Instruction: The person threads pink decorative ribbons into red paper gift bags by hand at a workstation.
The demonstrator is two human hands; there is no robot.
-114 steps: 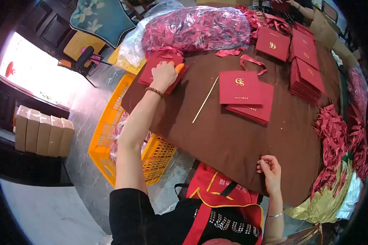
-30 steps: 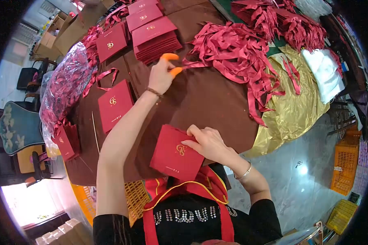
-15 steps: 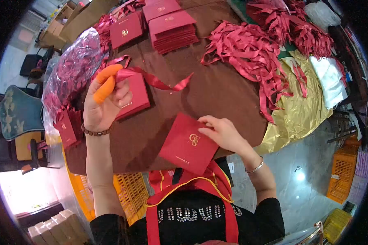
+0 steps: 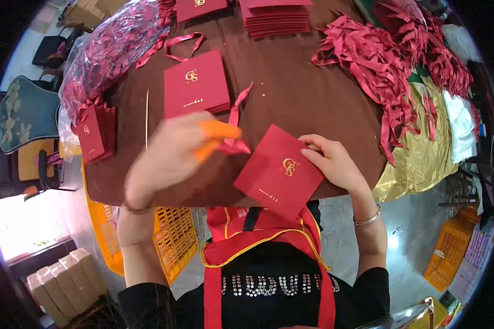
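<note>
While our right hand pinches a red packet, our blurred left hand, nearly closed, grips a ribbon just left of the packet.

View: single, head-worn | Direction: forward and steeply down, past the wearer's apron toward the lower margin | Range: left hand and right hand are seen at close quarters, the table beneath and beyond | Field: wide, rounded, dark-cornered; floor is included on either side
</note>
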